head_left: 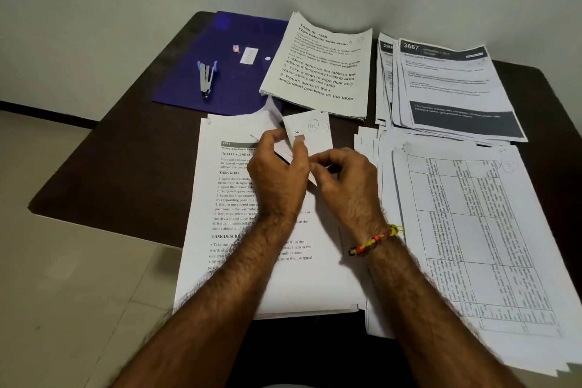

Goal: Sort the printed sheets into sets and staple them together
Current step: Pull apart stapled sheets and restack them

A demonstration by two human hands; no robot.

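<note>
Both hands meet over the middle of the dark bench (126,148). The left hand (277,173) and the right hand (346,183) each pinch a small folded sheet (310,132), lifted and blurred at its top edge; each grip is narrow, fingertips closed on the paper. On the sheet I can read a handwritten "56" and circled scribbles I cannot make out.

Under the hands lies a printed stack (239,198) headed "2941", with "INITIAL SCENE SET…", "TASK GOAL" and "TASK DESCRIP…" in bold.

Four paper piles lie on the bench in all. Behind the hands is a stack (321,72) titled "TASK ID 1228, Wipe balcony table clean", its steps beginning "1 Move items on the table". At the far right a fanned pile (453,85) shows "3667" on a black header. At the near right sits a pile of table-printed sheets (472,230), turned sideways, text too small to read.

One stapler (206,77) lies on a blue folder (189,94) at the far left, with a small staple box (236,48) near it. The right wrist wears a beaded thread band (374,241).
</note>
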